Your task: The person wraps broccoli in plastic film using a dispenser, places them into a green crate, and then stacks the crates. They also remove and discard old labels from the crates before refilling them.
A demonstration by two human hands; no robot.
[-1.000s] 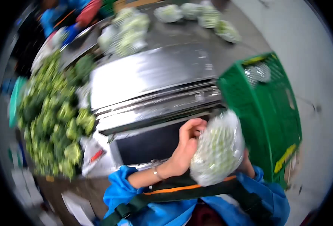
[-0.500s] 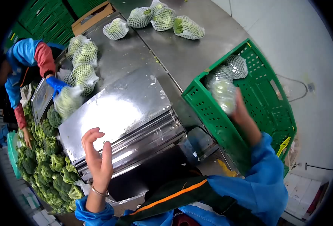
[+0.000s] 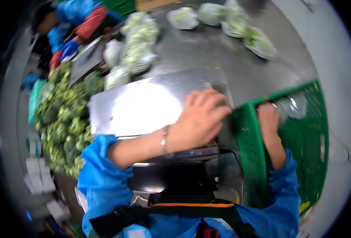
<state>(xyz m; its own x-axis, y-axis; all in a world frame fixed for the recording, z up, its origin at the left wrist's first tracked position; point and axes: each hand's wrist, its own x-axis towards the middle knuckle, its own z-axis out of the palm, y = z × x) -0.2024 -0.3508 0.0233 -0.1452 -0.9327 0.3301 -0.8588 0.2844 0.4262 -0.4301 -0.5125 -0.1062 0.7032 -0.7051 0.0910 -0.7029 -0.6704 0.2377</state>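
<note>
My left hand (image 3: 201,117) is over the front right part of a shiny metal plate (image 3: 143,103), fingers apart and slightly bent, with nothing in it. My right hand (image 3: 268,115) reaches down inside the green crate (image 3: 252,146), close to its left wall. Its fingers point down and are mostly hidden, so I cannot tell what it holds. Beside it in the crate lie clear-wrapped heads in netting (image 3: 296,106). Several broccoli heads in white foam nets (image 3: 137,49) stand in a cluster behind the plate.
Loose broccoli (image 3: 66,123) is piled at the left. More netted heads (image 3: 235,22) lie on the steel table (image 3: 191,53) at the back. Across at the upper left, a co-worker (image 3: 78,20) in a blue glove bends over the pile beside a metal-rimmed tray (image 3: 86,59).
My right hand has gone deeper into the crate, and the wrapped head it held no longer shows. My left hand has moved right across the plate. The co-worker's netted head now stands by the cluster.
</note>
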